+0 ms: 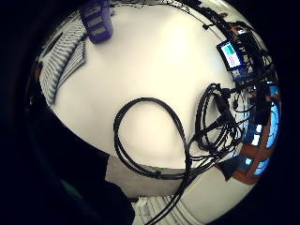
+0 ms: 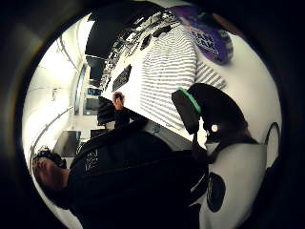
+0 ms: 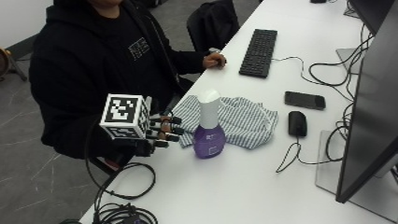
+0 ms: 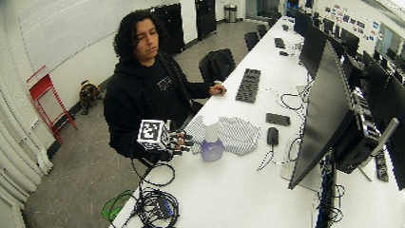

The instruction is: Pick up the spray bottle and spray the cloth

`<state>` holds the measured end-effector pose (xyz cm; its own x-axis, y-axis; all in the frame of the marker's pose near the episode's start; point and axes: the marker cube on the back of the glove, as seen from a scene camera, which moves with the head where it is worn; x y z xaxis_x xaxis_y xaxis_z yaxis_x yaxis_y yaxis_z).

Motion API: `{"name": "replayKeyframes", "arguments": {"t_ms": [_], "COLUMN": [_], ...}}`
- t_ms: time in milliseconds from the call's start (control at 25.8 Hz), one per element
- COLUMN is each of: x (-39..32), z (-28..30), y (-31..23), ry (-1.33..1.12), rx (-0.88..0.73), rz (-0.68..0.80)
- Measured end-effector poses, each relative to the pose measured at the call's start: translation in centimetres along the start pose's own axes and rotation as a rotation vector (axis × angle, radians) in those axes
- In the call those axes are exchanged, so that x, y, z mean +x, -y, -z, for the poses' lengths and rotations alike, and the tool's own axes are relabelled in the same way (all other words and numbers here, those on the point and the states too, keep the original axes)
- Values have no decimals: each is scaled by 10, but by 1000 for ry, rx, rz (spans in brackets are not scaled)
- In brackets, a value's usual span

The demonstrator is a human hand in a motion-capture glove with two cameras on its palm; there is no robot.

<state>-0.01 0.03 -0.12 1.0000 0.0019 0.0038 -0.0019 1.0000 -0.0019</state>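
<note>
My black-gloved right hand [image 3: 155, 135] hovers with fingers loosely extended (holding nothing) beside the purple white-capped plastic spray bottle [image 3: 208, 126], upright against the striped cloth [image 3: 239, 119].

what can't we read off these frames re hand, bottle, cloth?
- Right hand: in the outside view the marker cube covers most of it, so the palm is hidden.
- Spray bottle: its nozzle side and trigger cannot be made out, and the label is too small to read.
- Cloth: the bottle hides part of its near edge; wet or dry cannot be told.
</note>
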Motion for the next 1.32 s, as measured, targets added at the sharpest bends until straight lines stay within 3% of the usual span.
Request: {"name": "replayKeyframes", "arguments": {"t_ms": [271, 426, 928, 1315], "x": [-8, -3, -8, 3], "z": [-8, -1, 23, 16], "y": [32, 16, 30, 100], "ry": [11, 14, 155, 589], "rx": [60, 40, 201, 301], "rz": [-26, -4, -19, 0]}}
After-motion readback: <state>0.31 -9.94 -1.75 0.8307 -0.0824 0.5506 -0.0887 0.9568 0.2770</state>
